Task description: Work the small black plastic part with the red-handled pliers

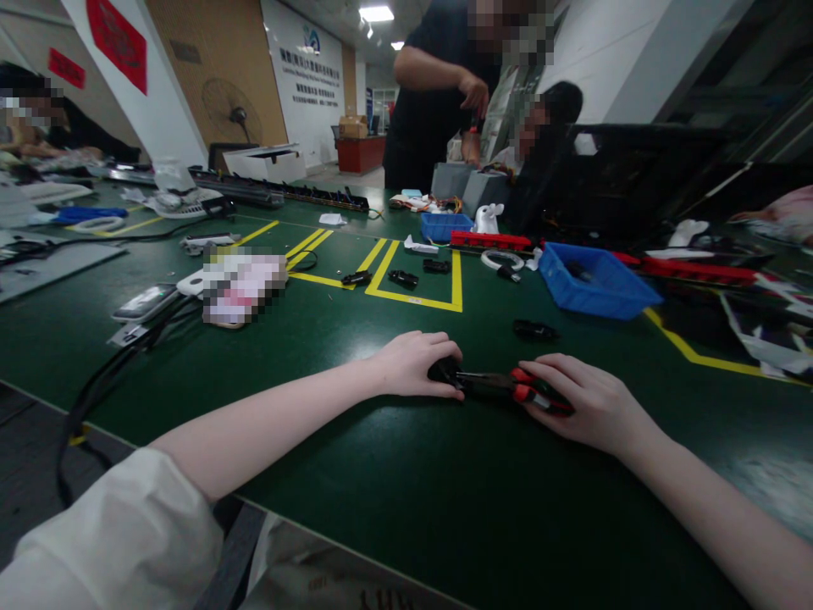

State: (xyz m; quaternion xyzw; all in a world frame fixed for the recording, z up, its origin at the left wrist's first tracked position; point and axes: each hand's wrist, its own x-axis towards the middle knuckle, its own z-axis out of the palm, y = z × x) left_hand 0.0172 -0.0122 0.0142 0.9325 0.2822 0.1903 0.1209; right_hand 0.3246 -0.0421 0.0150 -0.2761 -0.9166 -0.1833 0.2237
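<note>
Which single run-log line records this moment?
left hand: holding small black part | right hand: holding red-handled metal pliers | jaws: at part

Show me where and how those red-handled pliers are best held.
I'd grip the pliers by the red handles, coming from the person's right. Their metal jaws point left, with the tips at the small black part in the left hand, so the handles are the end facing away from it. The right hand holds them there.
</note>
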